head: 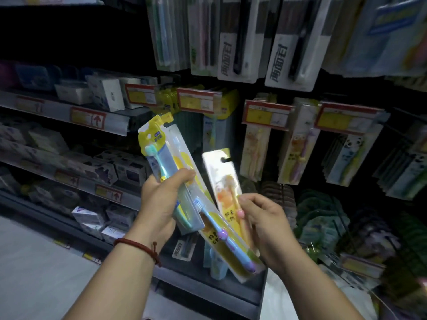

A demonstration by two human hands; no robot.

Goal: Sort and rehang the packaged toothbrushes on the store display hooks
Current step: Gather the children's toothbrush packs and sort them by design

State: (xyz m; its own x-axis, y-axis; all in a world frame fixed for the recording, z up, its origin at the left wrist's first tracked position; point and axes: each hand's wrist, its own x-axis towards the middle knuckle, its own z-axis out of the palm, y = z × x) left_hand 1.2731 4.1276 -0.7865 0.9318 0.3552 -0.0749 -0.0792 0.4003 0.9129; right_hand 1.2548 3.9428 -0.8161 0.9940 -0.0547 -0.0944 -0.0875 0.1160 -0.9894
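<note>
My left hand [159, 202] grips a fanned bunch of packaged toothbrushes: a yellow-topped pack with a teal brush [159, 155] stands upright, and a pack with a blue and purple brush [228, 241] slants down to the right. My right hand [263, 222] pinches a white and orange pack with a yellow brush [225, 181], its hang hole at the top. Matching orange and purple children's packs [295, 148] hang on the display hooks behind, under red and yellow price tags [265, 116].
White two-brush packs [291, 51] hang on the upper row. Panda-print packs [351, 158] hang at the right, green packs [323, 218] lower right. Shelves of small boxes [104, 91] run along the left. A grey shelf ledge [208, 285] lies below my hands.
</note>
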